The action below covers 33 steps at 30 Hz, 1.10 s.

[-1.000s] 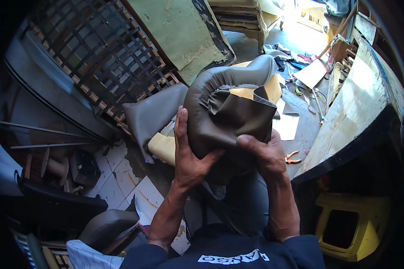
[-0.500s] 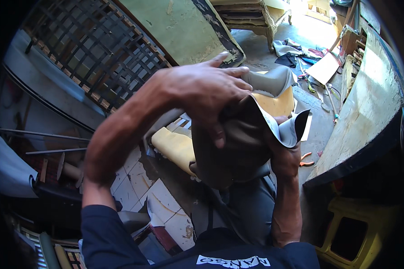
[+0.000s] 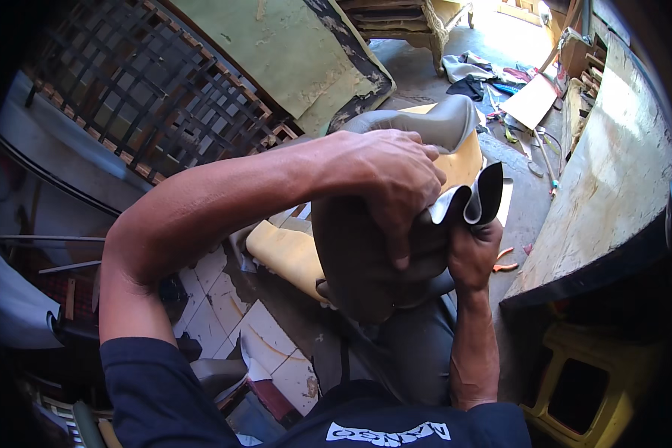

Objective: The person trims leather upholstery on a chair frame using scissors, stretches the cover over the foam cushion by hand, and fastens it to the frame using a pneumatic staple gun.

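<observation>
A dark brown leather cover on a padded piece (image 3: 351, 261) is raised over my lap, its flap folded back to show a pale underside, with yellow foam (image 3: 459, 153) behind it. My left hand (image 3: 407, 187) arches across the top, fingers curled over the flap and thumb pressed on the dark face. My right hand (image 3: 473, 246) grips the right side under the folded edge, its fingertips hidden. A rolled yellow foam piece (image 3: 280, 250) lies left of the cover.
A green panel (image 3: 269, 52) and webbed frame (image 3: 149, 89) stand behind; a worn wooden piece (image 3: 582, 209) curves along the right. Orange-handled pliers (image 3: 504, 261), scraps (image 3: 530, 101) and a rod-like tool (image 3: 546, 160) lie on the floor. A yellow plastic stool (image 3: 590, 373) sits lower right.
My left hand left the cover's left side, rose over the top, then shifted right and down, curling onto the flap. The cover turned and its flap folded back, exposing the pale underside.
</observation>
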Available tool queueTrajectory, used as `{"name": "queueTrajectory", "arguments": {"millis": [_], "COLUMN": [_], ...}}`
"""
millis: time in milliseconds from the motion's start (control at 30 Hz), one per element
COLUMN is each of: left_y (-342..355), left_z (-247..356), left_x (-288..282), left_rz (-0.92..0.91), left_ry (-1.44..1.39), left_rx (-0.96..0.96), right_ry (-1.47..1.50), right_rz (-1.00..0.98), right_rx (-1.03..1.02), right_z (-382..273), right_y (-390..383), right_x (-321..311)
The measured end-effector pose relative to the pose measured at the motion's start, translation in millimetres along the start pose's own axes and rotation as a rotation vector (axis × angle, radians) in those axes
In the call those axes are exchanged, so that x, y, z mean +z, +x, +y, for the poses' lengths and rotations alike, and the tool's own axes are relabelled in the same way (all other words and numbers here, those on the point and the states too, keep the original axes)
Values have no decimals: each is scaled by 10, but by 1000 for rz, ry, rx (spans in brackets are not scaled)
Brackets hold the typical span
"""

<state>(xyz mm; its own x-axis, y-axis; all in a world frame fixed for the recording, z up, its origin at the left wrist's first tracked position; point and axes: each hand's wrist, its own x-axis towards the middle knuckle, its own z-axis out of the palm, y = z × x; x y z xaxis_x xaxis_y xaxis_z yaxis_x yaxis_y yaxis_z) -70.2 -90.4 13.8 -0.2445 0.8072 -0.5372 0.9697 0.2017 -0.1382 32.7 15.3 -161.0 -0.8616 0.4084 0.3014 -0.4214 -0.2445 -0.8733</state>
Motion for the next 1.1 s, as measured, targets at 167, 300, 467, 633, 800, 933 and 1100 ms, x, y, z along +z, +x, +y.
{"name": "queueTrajectory", "arguments": {"millis": [167,300,467,633,800,933,1100], "left_y": [13,135,187,265,200,90,143], "left_z": [80,62,29,2,-171,-110,-51], "left_x": [68,99,-27,31,387,281,150], "left_rz": [87,27,-47,-84,188,269,168], "left_ry": [-86,-20,63,10,102,-12,11], "left_rx": [105,69,53,-38,93,123,80], "right_ry": [27,-123,-735,-1543,-1627,-1722,-1922], "right_rz": [-261,-324,-225,-133,-134,19,-111], "right_rx": [55,30,486,1172,1061,1053,1013], "right_z": [-56,16,464,849,794,783,810], "right_y": [12,-204,-1309,-3727,-4748,-4697,-4641], "right_x": [-183,-485,-1532,-3090,-3247,-3059,-2770]}}
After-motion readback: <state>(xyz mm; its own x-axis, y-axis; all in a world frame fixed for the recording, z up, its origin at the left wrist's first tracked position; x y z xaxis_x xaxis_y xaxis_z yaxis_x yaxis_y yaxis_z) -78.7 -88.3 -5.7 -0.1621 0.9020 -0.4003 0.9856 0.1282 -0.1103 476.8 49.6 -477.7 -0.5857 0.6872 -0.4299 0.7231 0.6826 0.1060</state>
